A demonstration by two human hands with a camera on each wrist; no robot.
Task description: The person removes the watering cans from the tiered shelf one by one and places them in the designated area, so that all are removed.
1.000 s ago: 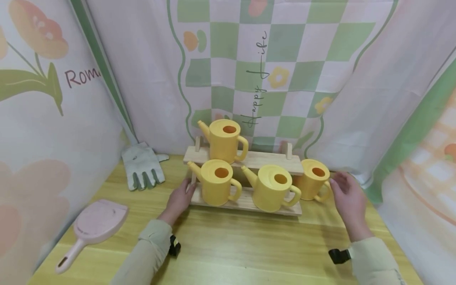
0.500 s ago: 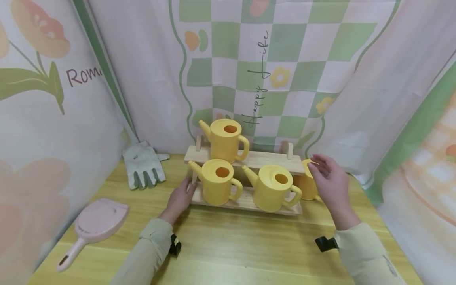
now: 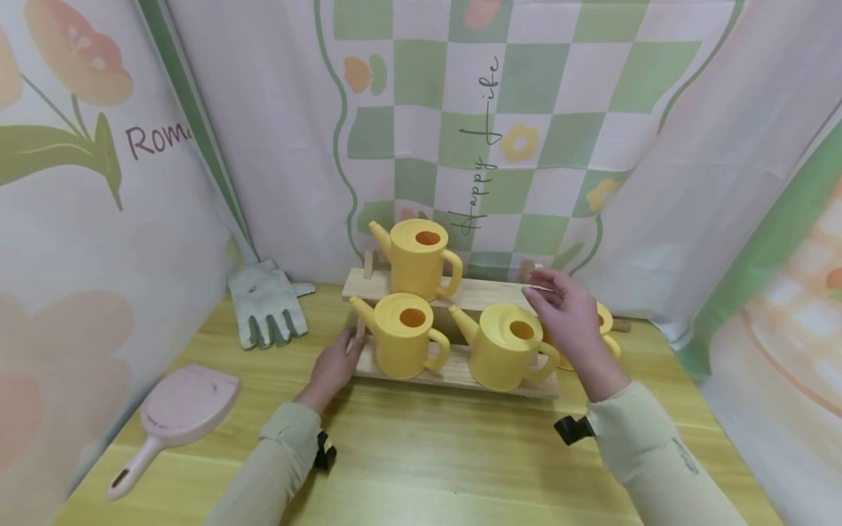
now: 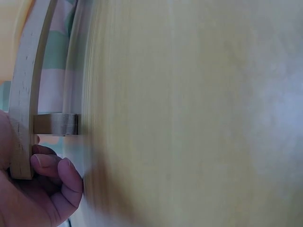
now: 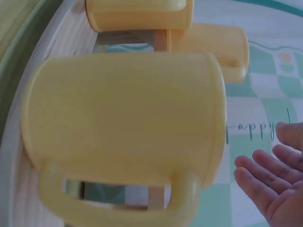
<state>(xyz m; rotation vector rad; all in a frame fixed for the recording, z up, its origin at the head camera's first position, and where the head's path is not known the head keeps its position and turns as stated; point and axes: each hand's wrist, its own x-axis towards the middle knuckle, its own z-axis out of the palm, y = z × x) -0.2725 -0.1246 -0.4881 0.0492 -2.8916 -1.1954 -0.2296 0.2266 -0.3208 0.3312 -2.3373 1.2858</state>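
A two-tier wooden shelf [image 3: 490, 292] stands on the table. One yellow watering can [image 3: 417, 261] is on its upper board, and two more, a left can [image 3: 401, 343] and a right can [image 3: 503, 347], stand on the lower board. My left hand [image 3: 333, 365] grips the shelf's left end; its fingers [image 4: 49, 168] curl round the wooden side. My right hand [image 3: 566, 310] hangs in the air near the right end of the upper board, fingers loosely bent, holding nothing. Behind it, a fourth watering can [image 3: 613, 346] on the table is partly hidden.
A pink dustpan [image 3: 187, 405] lies at the left of the table [image 3: 421, 460], with a grey-white work glove [image 3: 266, 303] behind it. A patterned curtain [image 3: 276, 146] closes off the back. A short wooden end [image 3: 620, 326] shows behind the fourth can.
My right hand has left the fourth can's handle and moved left and up, in front of that can to the upper board's end. The left hand stays on the shelf.
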